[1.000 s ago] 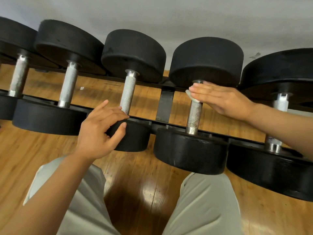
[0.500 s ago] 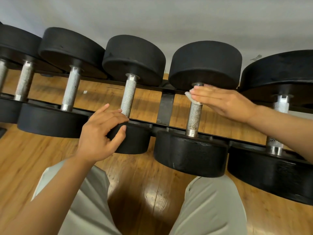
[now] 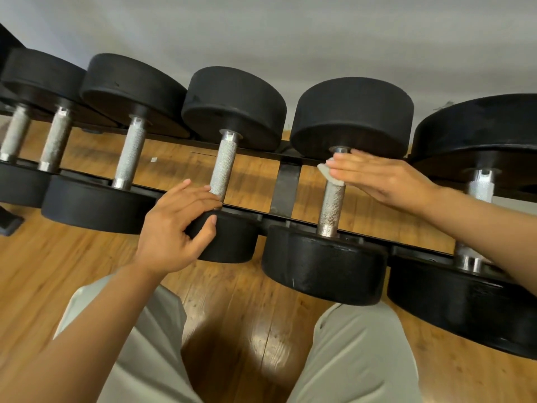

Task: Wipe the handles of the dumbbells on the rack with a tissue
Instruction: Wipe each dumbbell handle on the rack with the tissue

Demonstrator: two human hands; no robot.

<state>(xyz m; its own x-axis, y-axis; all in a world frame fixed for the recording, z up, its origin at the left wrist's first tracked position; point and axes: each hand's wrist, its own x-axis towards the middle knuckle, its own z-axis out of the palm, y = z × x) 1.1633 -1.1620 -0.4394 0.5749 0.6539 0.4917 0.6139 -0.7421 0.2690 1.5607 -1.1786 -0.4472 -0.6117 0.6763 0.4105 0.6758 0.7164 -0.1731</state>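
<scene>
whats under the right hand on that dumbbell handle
A white tissue pokes out beneath the flat right hand, against the top of the handle. The rest of the tissue is covered.

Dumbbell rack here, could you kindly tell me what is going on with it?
A person is wiping dumbbell handles on the rack. The right hand, fingers straight, presses a tissue against the top of one handle. The left hand rests on the near weight of the dumbbell beside it.
</scene>
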